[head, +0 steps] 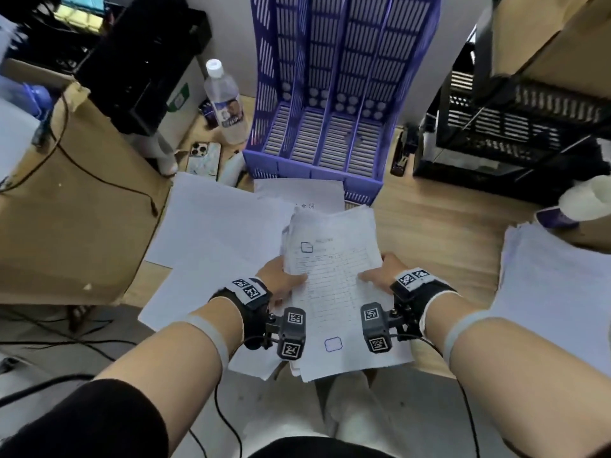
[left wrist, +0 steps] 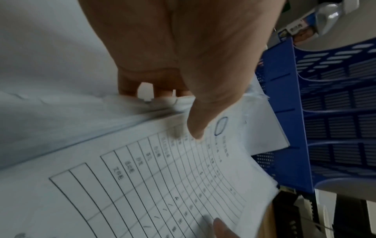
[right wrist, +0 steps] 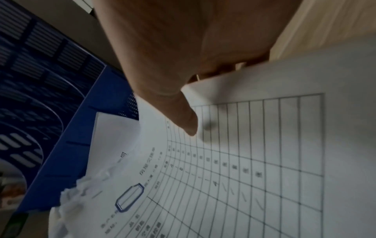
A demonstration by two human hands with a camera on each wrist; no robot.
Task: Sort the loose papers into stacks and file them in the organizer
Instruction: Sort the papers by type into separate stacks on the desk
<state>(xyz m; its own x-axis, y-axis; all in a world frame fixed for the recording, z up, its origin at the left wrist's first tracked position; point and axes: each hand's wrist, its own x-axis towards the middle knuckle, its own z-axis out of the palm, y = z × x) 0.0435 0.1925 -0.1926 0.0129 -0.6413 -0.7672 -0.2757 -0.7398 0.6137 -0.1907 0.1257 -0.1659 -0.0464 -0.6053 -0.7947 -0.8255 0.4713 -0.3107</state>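
Note:
A stack of printed forms (head: 334, 285) with a ruled table and blue stamp outlines is held above the desk by both hands. My left hand (head: 281, 276) grips its left edge, thumb on top (left wrist: 195, 128), fingers underneath. My right hand (head: 380, 274) grips the right edge the same way, thumb (right wrist: 187, 122) pressed on the top sheet. The stack's far corners are crumpled (right wrist: 81, 190). The blue slotted organizer (head: 330, 94) stands just beyond the stack, its compartments holding no paper. More loose white sheets (head: 215, 233) lie spread on the desk under and left of the stack.
Another paper pile (head: 555, 292) lies at the right. A cardboard box (head: 72, 209) sits left, with a phone (head: 203, 158) and water bottle (head: 224, 100) behind the sheets. A black mesh rack (head: 515, 133) stands right of the organizer, a stapler (head: 401, 153) between them.

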